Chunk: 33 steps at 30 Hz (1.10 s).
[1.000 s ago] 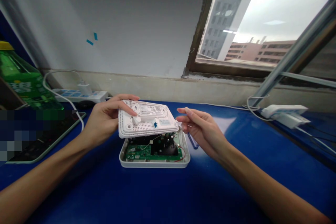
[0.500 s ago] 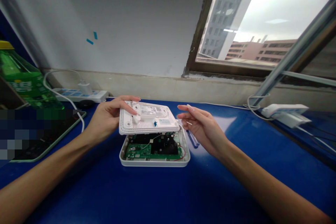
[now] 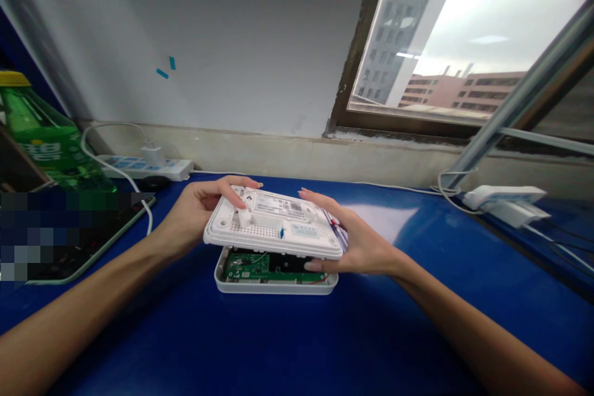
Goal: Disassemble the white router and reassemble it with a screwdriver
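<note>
Closest, on the blue bench [image 3: 288,340], a shallow white case base [image 3: 278,289], open side up, with a green circuit board [image 3: 253,265] and black parts inside. Directly above, tilted and lifted clear along the near edge, a white perforated cover [image 3: 264,221], held from both ends; at the far edge, hidden from view, cannot tell whether touching the base or apart. On the cover's upper face, a printed label [image 3: 285,204] and a small blue mark [image 3: 281,232]. At its left end, the grip of the left hand [image 3: 188,216] narrow, closed on the cover, with a fingertip on top beside a white tab [image 3: 244,218]. At its right end, the grip of the right hand [image 3: 369,244] also around the cover, thumb at the near lower edge over the circuit board, fingertips at the far side.

Farther left, a dark flat device [image 3: 95,241], partly pixelated, then a green bottle [image 3: 51,151] with a yellow cap. Against the wall [image 3: 255,43], a white power strip [image 3: 171,169] with a plugged-in adapter [image 3: 153,154] and looping white cable [image 3: 123,178]. Right, near a slanted metal pole [image 3: 492,124], another white power strip [image 3: 503,197]. Beyond, through the window [image 3: 501,25], pinkish buildings [image 3: 492,90] under grey sky.
</note>
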Motion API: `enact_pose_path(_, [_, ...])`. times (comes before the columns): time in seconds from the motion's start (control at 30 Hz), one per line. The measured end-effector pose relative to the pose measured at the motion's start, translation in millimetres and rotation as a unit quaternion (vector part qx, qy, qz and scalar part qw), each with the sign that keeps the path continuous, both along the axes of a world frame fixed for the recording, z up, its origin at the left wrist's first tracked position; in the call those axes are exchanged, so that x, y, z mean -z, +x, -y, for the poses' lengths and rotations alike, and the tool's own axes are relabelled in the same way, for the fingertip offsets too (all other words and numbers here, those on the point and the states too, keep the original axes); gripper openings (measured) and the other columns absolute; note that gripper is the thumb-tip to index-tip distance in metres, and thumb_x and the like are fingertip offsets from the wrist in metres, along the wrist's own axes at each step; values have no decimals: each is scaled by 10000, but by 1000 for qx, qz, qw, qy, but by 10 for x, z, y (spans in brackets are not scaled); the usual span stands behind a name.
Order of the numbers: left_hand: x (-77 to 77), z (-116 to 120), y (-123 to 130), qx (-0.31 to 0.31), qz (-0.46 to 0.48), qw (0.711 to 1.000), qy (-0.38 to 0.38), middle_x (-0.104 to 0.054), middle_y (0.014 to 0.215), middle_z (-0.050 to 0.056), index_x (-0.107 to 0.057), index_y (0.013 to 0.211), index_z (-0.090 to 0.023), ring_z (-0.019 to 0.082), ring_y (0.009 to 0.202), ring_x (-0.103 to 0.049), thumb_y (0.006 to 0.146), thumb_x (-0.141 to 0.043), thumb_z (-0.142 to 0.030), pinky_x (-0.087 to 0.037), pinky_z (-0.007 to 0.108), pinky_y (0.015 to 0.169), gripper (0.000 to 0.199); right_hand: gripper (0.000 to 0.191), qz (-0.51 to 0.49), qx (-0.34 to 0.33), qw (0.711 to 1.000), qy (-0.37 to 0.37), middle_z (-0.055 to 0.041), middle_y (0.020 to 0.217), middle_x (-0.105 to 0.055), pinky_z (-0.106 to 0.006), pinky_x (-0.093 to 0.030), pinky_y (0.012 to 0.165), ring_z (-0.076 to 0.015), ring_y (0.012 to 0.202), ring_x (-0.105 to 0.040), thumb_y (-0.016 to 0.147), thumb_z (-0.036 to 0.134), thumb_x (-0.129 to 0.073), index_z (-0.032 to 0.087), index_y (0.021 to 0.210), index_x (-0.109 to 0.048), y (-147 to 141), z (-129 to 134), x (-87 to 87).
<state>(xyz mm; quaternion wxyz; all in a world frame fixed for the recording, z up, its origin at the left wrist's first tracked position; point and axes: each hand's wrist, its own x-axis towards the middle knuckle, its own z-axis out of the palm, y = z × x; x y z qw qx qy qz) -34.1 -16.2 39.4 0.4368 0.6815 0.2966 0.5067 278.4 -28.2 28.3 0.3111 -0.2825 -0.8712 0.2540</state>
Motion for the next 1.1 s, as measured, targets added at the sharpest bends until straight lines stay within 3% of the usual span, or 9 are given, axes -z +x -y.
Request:
enact_pose_path(0.2, [20, -3, 26, 17, -14, 1000, 21, -723, 1218, 111, -758, 697, -216, 340, 1163, -678, 589, -958, -309, -610, 461, 916, 246, 1193, 28, -64, 997, -24, -109, 1596, -367, -594, -307, 1171, -385, 1440, -367, 573, 412, -941, 355, 1582, -307, 39, 31, -23])
enact_pose_path(0.4, [11, 22, 45, 19, -39, 999, 17, -705, 1267, 108, -768, 760, -204, 306, 1147, -691, 636, -927, -267, -609, 386, 894, 211, 1100, 43, -69, 996, -45, -100, 1576, -385, -588, -284, 1175, -368, 1426, -368, 624, 399, -918, 359, 1563, -346, 58, 17, -72])
enact_pose_path(0.57, [-5, 40, 73, -15, -114, 993, 27, -752, 1183, 100, -765, 1063, -223, 286, 1054, -723, 746, -847, -351, -605, 386, 879, 352, 801, -21, -88, 977, -194, -74, 1564, -426, -541, -338, 1148, -332, 1398, -423, 829, 510, -749, 356, 1536, -407, 103, -14, -58])
enact_pose_path(0.7, [-7, 46, 89, -30, -158, 987, 30, -774, 1124, 90, -765, 1078, -223, 277, 1018, -730, 814, -778, -393, -608, 366, 841, 314, 770, -94, -96, 955, -263, -76, 1559, -457, -539, -330, 1150, -342, 1407, -420, 846, 654, -658, 330, 1514, -457, 109, -73, 18])
enact_pose_path(0.8, [7, 43, 82, -19, -140, 989, 31, -753, 1190, 100, -763, 1108, -229, 285, 1049, -723, 757, -835, -376, -601, 386, 879, 388, 680, -111, -60, 964, -234, -93, 1513, -513, -532, -362, 1121, -333, 1353, -478, 895, 646, -593, 302, 1477, -516, 117, -108, 50])
enact_pose_path(0.87, [22, 38, 71, -13, -130, 991, 39, -730, 1241, 110, -778, 1085, -228, 292, 1089, -711, 726, -862, -361, -587, 402, 927, 392, 656, -66, -36, 982, -176, -98, 1474, -546, -516, -383, 1097, -321, 1297, -513, 878, 585, -661, 298, 1455, -542, 127, -110, 43])
enact_pose_path(0.93, [37, 29, 59, -10, -133, 990, 46, -735, 1224, 114, -797, 1033, -224, 289, 1083, -713, 737, -855, -357, -585, 403, 938, 330, 700, -8, -31, 992, -125, -97, 1433, -570, -501, -404, 1064, -315, 1236, -535, 827, 568, -732, 300, 1448, -551, 133, -96, 20])
enact_pose_path(1.1, [79, 0, 35, -18, -126, 990, 56, -753, 1176, 107, -812, 1014, -239, 275, 1081, -714, 765, -836, -353, -587, 388, 944, 274, 864, 71, -45, 993, -82, -93, 1422, -570, -504, -418, 1019, -332, 1180, -546, 740, 613, -790, 338, 1500, -483, 106, -52, -26])
